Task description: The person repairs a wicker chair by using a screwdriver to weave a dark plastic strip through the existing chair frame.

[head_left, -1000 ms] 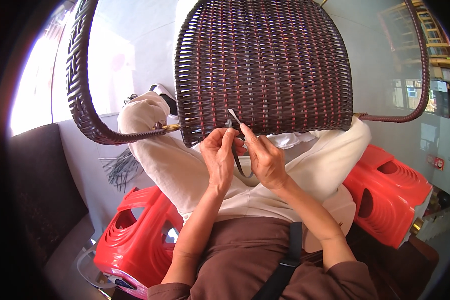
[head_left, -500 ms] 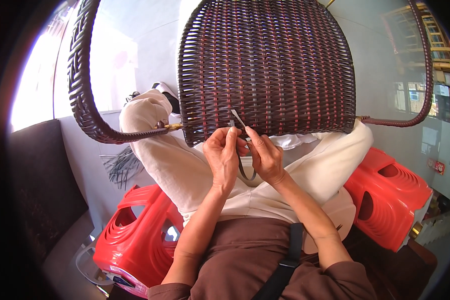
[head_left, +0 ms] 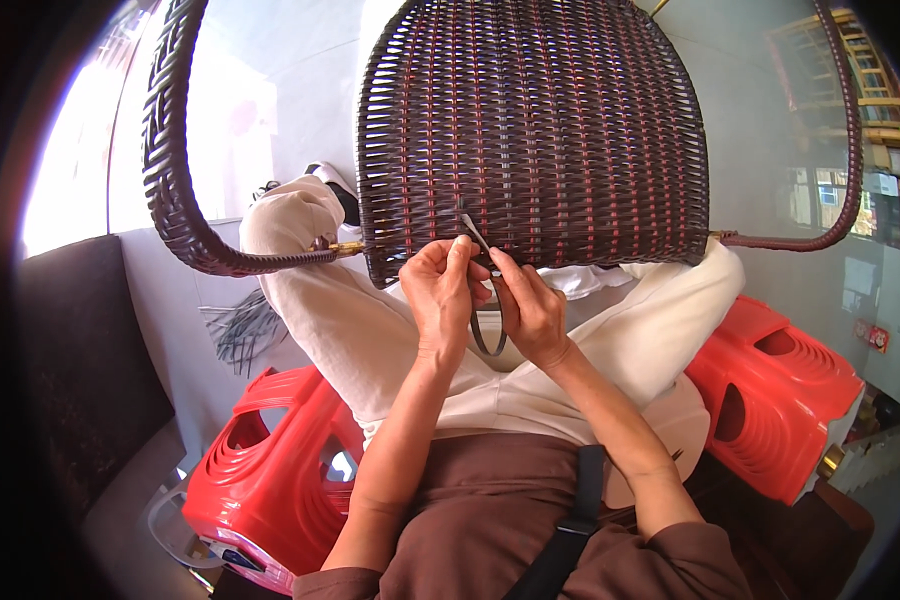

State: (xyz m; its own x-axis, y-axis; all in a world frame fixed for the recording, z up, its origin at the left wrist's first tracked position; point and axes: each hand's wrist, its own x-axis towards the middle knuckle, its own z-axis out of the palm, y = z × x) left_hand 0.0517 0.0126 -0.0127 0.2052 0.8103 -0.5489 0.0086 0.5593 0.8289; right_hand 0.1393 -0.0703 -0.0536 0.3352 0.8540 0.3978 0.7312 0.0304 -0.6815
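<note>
A dark brown woven rattan panel (head_left: 540, 130) with reddish and grey strands leans over my lap, its lower edge at my fingers. My left hand (head_left: 437, 305) is closed at that edge, thumb and forefinger pinching a grey flat strip (head_left: 488, 353) that loops down between my hands. In my right hand (head_left: 532, 308), also closed, is a slim metal tool (head_left: 476, 234) with a flat, widened tip, pointing up and left against the weave. My fingers hide its handle and part of the strip.
Woven armrest loops stand left (head_left: 170, 160) and right (head_left: 855, 150) of the panel. Red plastic stools flank me at left (head_left: 260, 470) and right (head_left: 770, 400). A bundle of grey strips (head_left: 240, 335) lies on the floor at left, near a dark chair (head_left: 80, 360).
My left hand has shifted slightly up and left along the panel's edge. The strip's loop has narrowed a little. My right hand and the tool have barely moved.
</note>
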